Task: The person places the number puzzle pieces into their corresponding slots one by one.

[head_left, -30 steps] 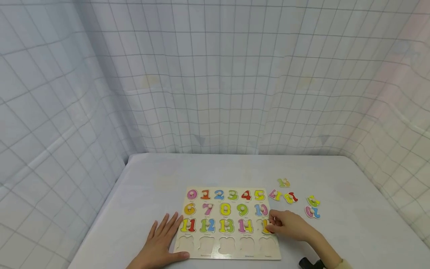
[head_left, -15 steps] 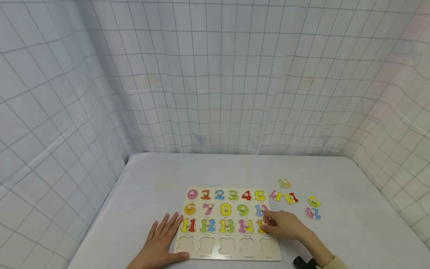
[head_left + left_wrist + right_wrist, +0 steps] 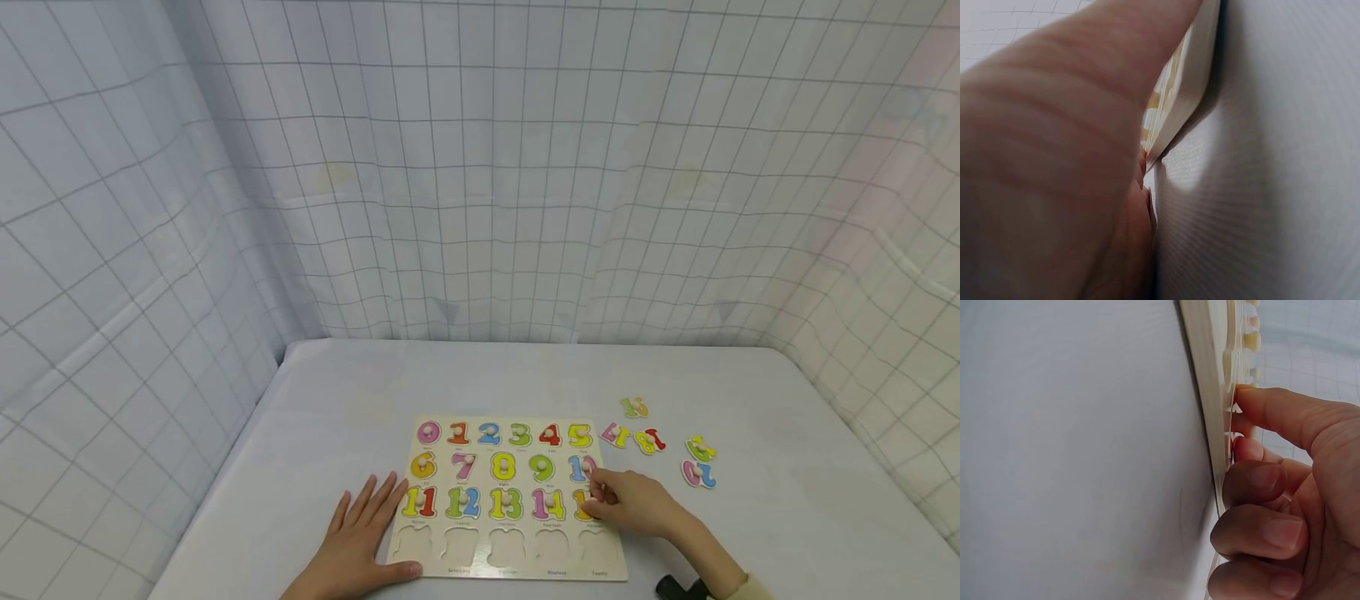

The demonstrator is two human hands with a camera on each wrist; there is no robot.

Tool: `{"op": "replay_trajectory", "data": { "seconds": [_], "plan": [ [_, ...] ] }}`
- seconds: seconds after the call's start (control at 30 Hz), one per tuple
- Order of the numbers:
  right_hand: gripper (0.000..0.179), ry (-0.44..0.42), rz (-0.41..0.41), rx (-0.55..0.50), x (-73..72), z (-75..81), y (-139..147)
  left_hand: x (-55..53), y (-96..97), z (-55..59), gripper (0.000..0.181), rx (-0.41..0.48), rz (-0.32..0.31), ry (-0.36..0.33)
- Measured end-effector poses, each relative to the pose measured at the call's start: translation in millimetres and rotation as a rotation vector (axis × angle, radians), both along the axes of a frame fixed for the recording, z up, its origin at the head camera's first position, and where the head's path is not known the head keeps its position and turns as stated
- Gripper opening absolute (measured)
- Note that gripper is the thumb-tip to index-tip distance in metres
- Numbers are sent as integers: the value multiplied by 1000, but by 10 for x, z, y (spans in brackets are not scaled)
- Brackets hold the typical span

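A wooden number puzzle board (image 3: 480, 573) lies on the table, with knobbed pieces 0 to 14 in its upper rows. My left hand (image 3: 358, 542) lies flat with fingers spread along the board's left edge, its thumb at the front left corner. At the right end of the third row, my right hand (image 3: 630, 503) holds a number puzzle piece (image 3: 581, 503) between thumb and bent fingers, over its recess. The piece shows an orange-yellow 1; its second digit is hidden by the hand. In the right wrist view, the thumb tip (image 3: 1249, 394) is right at the board's face.
Bare recesses (image 3: 507, 548) line the front row. Right of the board lie several loose number pieces: a green and orange one (image 3: 634, 407), a 17 (image 3: 616, 434), an 18 (image 3: 649, 442), a yellow-green one (image 3: 701, 448) and a 20 (image 3: 698, 473). A black object (image 3: 678, 588) shows beneath the right forearm.
My right hand has shifted slightly left with the number puzzle piece, bringing it over the recess; over the last half second it has barely moved. The left hand stays in place.
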State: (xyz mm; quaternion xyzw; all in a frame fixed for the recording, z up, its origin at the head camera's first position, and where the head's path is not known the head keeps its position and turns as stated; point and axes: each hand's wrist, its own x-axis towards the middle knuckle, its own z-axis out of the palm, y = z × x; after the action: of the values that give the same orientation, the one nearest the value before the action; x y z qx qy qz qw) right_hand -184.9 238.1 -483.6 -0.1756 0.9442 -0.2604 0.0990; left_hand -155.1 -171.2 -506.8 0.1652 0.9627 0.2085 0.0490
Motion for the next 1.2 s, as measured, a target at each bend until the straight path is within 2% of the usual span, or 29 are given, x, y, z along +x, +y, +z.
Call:
{"op": "replay_trajectory", "data": {
  "seconds": [0.3,0.37,0.47,0.57,0.7,0.8,0.9,1.03,1.2],
  "plan": [
    [32,-17,-18,-26,-1,6,8,6,-13,12,114,12,-1,-6],
    [31,-42,0,-59,-26,-10,45,13,-16,15,114,16,-1,-3],
    [27,-112,3,-161,-114,-25,134,14,-13,18,114,12,-1,-3],
    [25,-150,-69,-259,-259,-3,254,14,-11,20,114,9,-1,4],
    [25,-87,-236,-301,-481,71,417,11,-9,12,114,1,-3,14],
    [27,-7,-323,-248,-645,107,531,8,-8,4,114,-5,-5,17],
    [36,31,-386,-146,-768,134,612,5,-11,-3,113,1,-10,21],
    [46,17,-428,-37,-871,154,663,4,-15,-19,113,3,-13,30],
    [39,20,-455,18,-946,133,676,-5,-11,-42,114,-16,-3,22]
  ]
}}
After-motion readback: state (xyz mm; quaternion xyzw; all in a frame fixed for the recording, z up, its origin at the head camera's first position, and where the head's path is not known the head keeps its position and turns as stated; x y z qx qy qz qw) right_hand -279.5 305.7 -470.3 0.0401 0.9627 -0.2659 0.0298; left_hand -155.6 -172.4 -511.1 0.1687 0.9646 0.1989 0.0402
